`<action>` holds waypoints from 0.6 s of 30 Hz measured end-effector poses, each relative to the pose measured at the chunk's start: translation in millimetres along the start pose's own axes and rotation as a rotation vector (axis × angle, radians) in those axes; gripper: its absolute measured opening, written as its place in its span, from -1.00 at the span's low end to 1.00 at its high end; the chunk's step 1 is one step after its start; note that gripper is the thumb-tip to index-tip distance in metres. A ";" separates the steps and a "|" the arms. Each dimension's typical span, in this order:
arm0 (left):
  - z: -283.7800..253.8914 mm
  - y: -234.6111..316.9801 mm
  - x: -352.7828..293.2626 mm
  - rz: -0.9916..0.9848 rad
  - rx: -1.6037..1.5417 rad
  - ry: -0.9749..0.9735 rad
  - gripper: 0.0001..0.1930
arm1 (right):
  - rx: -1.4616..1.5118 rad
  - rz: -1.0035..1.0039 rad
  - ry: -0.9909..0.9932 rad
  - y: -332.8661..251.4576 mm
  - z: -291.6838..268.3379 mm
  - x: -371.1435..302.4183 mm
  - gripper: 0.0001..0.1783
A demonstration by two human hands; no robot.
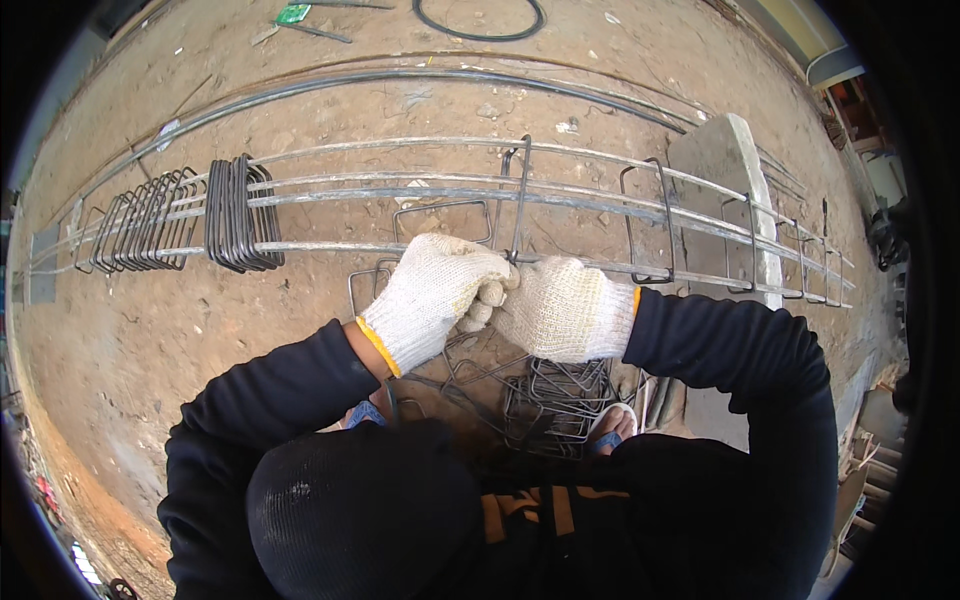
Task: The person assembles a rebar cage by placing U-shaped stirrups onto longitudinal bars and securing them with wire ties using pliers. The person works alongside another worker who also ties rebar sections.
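Note:
A long cage of steel rebar rods [340, 180] runs across in front of me. My left hand [435, 295] and my right hand [560, 308], in white knit gloves with yellow cuff edges, meet at the near rod. Just above them is the lower corner of an upright square stirrup [522, 190], which goes around the rods. Both hands are closed with fingers curled together; whatever is between them is hidden by the gloves. Further right, another stirrup [668, 220] and several more stand spaced along the rods.
Bunched stirrups [240, 215] hang on the rods at left, with looser ones [140, 220] beyond. A concrete slab [735, 170] stands under the rods at right. More stirrups [560, 395] are piled between my feet. Long bars [400, 75] and a black hose-like loop [480, 35] lie farther off.

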State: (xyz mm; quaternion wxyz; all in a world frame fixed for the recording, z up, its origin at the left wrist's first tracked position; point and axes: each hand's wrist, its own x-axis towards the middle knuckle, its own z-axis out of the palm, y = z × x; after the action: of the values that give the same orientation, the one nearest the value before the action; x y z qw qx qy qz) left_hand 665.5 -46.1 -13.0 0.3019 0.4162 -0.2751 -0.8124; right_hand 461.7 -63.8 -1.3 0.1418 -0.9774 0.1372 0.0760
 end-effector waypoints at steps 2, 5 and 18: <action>7.8 21.6 1.8 0.196 0.746 0.039 -0.79 | -0.107 0.090 0.050 -16.4 17.7 9.5 -0.75; 28.3 52.5 12.1 0.534 1.609 -0.059 -0.73 | -0.199 0.077 0.234 -31.2 43.8 34.7 -0.68; 27.4 118.1 -56.3 0.003 1.961 -0.241 -0.52 | 0.429 0.299 -0.100 -62.1 83.0 -136.0 -0.70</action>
State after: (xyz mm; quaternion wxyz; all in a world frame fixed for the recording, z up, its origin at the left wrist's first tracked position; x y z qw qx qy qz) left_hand 699.9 -79.0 112.0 -0.2055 0.3962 -0.8559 -0.2613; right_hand 341.3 51.8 -38.6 0.3394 -0.8890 0.2858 0.1134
